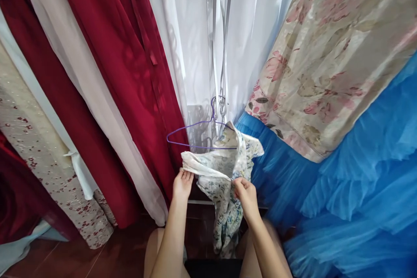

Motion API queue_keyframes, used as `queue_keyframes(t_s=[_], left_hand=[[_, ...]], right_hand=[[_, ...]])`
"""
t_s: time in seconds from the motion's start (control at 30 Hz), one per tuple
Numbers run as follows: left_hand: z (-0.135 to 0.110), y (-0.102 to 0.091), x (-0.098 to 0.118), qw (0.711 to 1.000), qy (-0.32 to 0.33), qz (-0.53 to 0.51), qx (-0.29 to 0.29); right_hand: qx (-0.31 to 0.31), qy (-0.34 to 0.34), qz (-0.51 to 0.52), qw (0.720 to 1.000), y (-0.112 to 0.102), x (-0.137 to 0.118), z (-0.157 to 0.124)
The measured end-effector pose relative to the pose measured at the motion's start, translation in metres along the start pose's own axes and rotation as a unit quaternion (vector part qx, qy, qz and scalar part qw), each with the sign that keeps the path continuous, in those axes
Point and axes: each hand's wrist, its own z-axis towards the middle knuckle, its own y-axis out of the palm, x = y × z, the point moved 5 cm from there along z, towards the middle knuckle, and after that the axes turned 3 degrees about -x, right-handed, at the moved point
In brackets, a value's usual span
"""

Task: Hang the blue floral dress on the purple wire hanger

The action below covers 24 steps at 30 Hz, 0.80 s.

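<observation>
A purple clothes hanger [177, 130] hangs by its hook from white ribbon straps [219, 52] in the middle of the view. The right shoulder of a white floral garment [241, 152] sits over the hanger's right arm, while the hanger's left arm is bare. My left hand [183, 184] grips the left side of the garment at its edge, below the bare arm. My right hand [245, 193] pinches the garment's front near the lower end of its neckline. The garment's lower part dangles between my forearms, above my knees.
Long red dresses [124, 74] and a pale pink one [97, 95] hang on the left. White fabric [257, 21] hangs behind the hanger. To the right are a beige floral skirt [309, 65] and ruffled blue tulle [352, 191]. Dark red floor tiles [114, 252] lie below.
</observation>
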Motion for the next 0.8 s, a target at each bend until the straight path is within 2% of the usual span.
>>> queue_keyframes(t_s=[0.07,0.13,0.2,0.27,0.3,0.37,0.43,0.47,0.53,0.6,0.63,0.7,0.73,0.8], left_hand=[[-0.011,-0.003,-0.022,1.0,-0.018,0.009,0.003],[-0.027,0.004,-0.038,1.0,-0.023,0.007,-0.012],[-0.049,0.022,-0.049,0.997,-0.013,0.024,-0.068],[-0.077,0.048,-0.057,0.983,0.005,0.088,-0.161],[-0.092,0.061,-0.06,0.966,0.021,0.142,-0.215],[-0.118,0.084,-0.065,0.909,0.071,0.267,-0.312],[-0.135,0.097,-0.067,0.842,0.136,0.372,-0.367],[-0.138,0.099,-0.066,0.817,0.159,0.405,-0.377],[-0.136,0.093,-0.064,0.796,0.148,0.441,-0.386],[-0.133,0.08,-0.066,0.774,0.063,0.467,-0.422],[-0.134,0.072,-0.069,0.748,0.013,0.485,-0.452],[-0.142,0.055,-0.075,0.677,-0.055,0.528,-0.511],[-0.146,0.048,-0.077,0.646,-0.067,0.546,-0.529],[-0.15,0.036,-0.08,0.605,-0.07,0.574,-0.548]], right_hand=[[0.028,0.025,0.008,0.999,-0.024,0.028,-0.006],[0.014,0.056,-0.015,0.998,-0.042,0.047,-0.013],[-0.043,0.09,-0.059,0.993,-0.048,0.053,-0.021],[-0.103,0.082,-0.103,0.986,-0.044,0.041,-0.03],[-0.127,0.054,-0.118,0.983,-0.038,0.029,-0.034],[-0.165,-0.016,-0.122,0.979,-0.022,0.001,-0.041],[-0.205,-0.042,-0.095,0.973,-0.007,-0.021,-0.046],[-0.225,-0.036,-0.074,0.971,-0.002,-0.028,-0.047],[-0.261,-0.01,-0.038,0.964,0.0,-0.039,-0.047],[-0.301,0.003,-0.027,0.953,-0.005,-0.052,-0.046],[-0.326,0.006,-0.029,0.945,-0.01,-0.059,-0.045],[-0.38,0.006,-0.058,0.923,-0.02,-0.075,-0.044],[-0.401,-0.001,-0.083,0.912,-0.025,-0.083,-0.043],[-0.415,-0.03,-0.151,0.897,-0.039,-0.097,-0.036]])
